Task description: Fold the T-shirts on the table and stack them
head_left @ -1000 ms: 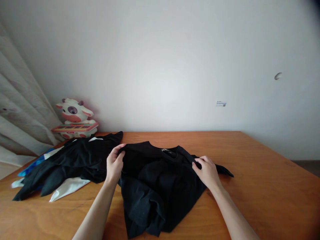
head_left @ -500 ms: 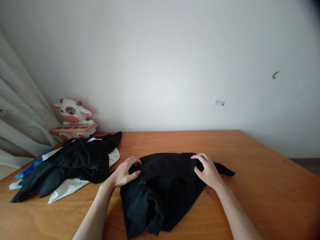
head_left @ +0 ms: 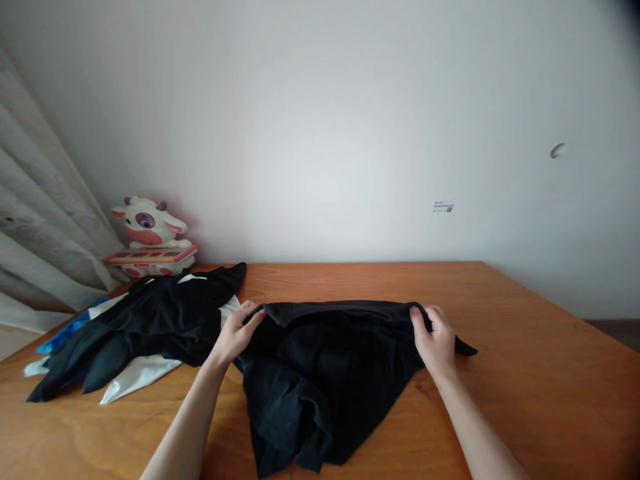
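A black garment (head_left: 345, 373) lies crumpled at the middle of the wooden table, its far edge pulled straight between my two hands. My left hand (head_left: 241, 330) pinches the left end of that edge between thumb and fingers. At the right end, my right hand (head_left: 434, 337) is closed on the same edge, thumb on the near side. Below the stretched edge the cloth sags into an opening, and a bunched part rests toward the front left. A narrow black tip sticks out beyond my right hand.
On the wooden table (head_left: 540, 380), a pile of black, white and blue clothes (head_left: 155, 320) lies at the left. Behind it sits a cow-shaped toy keyboard (head_left: 153, 237). A curtain (head_left: 45, 227) hangs at the left, and a white wall (head_left: 320, 133) stands behind.
My hands have moved apart and closed on the garment's far edge. That edge is now raised slightly and stretched wider. The view has shifted a little.
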Action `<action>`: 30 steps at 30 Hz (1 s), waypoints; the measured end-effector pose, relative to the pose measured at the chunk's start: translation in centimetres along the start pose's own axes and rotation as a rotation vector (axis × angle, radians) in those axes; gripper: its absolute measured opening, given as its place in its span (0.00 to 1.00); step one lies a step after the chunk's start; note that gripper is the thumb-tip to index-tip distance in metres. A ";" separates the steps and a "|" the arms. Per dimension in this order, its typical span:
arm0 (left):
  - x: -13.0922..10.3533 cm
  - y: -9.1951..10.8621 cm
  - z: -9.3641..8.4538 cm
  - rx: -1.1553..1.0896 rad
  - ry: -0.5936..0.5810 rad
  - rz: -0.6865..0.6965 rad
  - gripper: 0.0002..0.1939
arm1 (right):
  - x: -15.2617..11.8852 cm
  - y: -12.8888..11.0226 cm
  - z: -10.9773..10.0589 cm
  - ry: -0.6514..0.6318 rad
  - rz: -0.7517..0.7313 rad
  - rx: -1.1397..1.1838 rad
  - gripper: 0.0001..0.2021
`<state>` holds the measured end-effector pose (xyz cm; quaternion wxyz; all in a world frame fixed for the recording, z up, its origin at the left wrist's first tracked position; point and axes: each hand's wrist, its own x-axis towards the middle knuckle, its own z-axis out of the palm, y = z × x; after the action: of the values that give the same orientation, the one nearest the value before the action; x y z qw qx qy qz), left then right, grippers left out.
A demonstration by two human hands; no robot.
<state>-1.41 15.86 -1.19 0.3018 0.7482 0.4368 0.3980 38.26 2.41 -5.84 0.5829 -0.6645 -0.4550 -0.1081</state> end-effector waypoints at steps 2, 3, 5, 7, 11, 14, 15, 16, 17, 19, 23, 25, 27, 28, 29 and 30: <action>0.0 0.2 0.1 -0.141 0.019 -0.125 0.23 | -0.1 0.0 -0.1 -0.017 0.103 0.052 0.20; 0.0 0.3 0.2 -0.205 0.015 -0.185 0.25 | -0.1 0.0 -0.1 -0.026 0.146 0.067 0.21; 0.0 0.3 0.4 -0.273 0.032 -0.257 0.28 | -0.2 -0.1 -0.2 -0.045 0.191 0.075 0.22; 0.0 0.2 0.6 -0.259 0.105 -0.260 0.31 | -0.3 -0.4 -0.2 -0.060 0.193 0.086 0.23; 0.2 -0.4 0.7 -0.086 0.231 -0.174 0.31 | -0.3 -0.8 -0.1 -0.047 0.122 0.065 0.22; 0.0 -0.5 0.6 0.245 0.325 0.046 0.24 | -0.2 -0.5 -0.2 0.078 -0.101 -0.155 0.21; -0.1 -0.3 0.6 0.386 0.340 0.135 0.21 | -0.1 -0.3 -0.2 0.111 -0.171 -0.245 0.20; -0.3 -0.1 0.5 0.522 0.342 0.211 0.19 | -0.1 -0.1 -0.3 0.124 -0.223 -0.324 0.20; -0.4 0.2 0.5 0.643 0.334 0.264 0.17 | -0.1 0.1 -0.4 0.115 -0.257 -0.384 0.19; -0.8 1.0 0.5 0.814 0.297 0.301 0.16 | -0.1 0.3 -0.6 0.074 -0.295 -0.461 0.19; -1.2 2.0 0.6 0.893 0.157 0.175 0.16 | -0.1 0.5 -0.5 -0.095 -0.294 -0.539 0.22; -1.0 2.2 0.5 0.860 0.033 0.069 0.15 | 0.1 0.5 -0.4 -0.244 -0.228 -0.540 0.21; -0.7 2.5 0.1 0.800 -0.117 -0.029 0.16 | 0.5 0.5 -0.5 -0.402 -0.130 -0.535 0.18; -0.6 2.7 -0.4 0.738 -0.214 -0.072 0.18 | 0.7 0.4 -0.6 -0.486 -0.077 -0.522 0.16; -0.5 3.1 -0.9 0.648 -0.314 -0.117 0.19 | 1.0 0.3 -1.0 -0.575 -0.023 -0.491 0.15; -0.5 3.5 -1.6 0.533 -0.408 -0.165 0.19 | 1.3 0.2 -1.5 -0.670 0.032 -0.437 0.14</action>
<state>-1.44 14.08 2.27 0.2080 0.8269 0.5153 0.0864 39.65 1.74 -4.65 0.2487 -0.7783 -0.5758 0.0295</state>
